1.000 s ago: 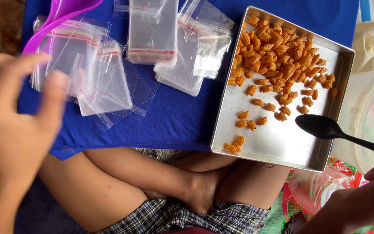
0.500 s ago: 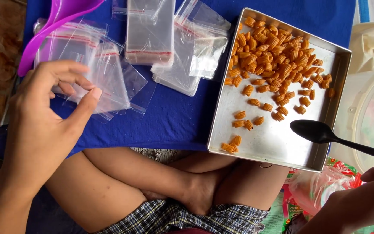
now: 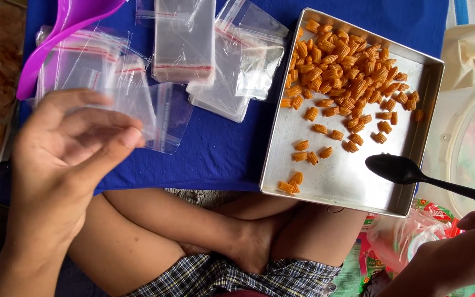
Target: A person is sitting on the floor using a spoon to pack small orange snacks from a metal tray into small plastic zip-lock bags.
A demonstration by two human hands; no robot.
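Pinching 1 small clear plastic bag [image 3: 130,99] between thumb and fingertips, the left hand [image 3: 64,159] is partly curled at the near left of the head view, lifting that bag off a loose pile of bags [image 3: 81,63] on the blue cloth [image 3: 221,148]. Farther off lie 2 more stacks of clear bags [image 3: 185,38], with a purple scoop [image 3: 61,30] at the far left. At the near right, the right hand [image 3: 457,253] is closed around the handle of a black spoon [image 3: 399,168], whose empty bowl hovers over the near right corner of a square metal tray [image 3: 353,181]. Orange ridged snacks [image 3: 347,71] crowd the tray's far half, a few scattered nearer.
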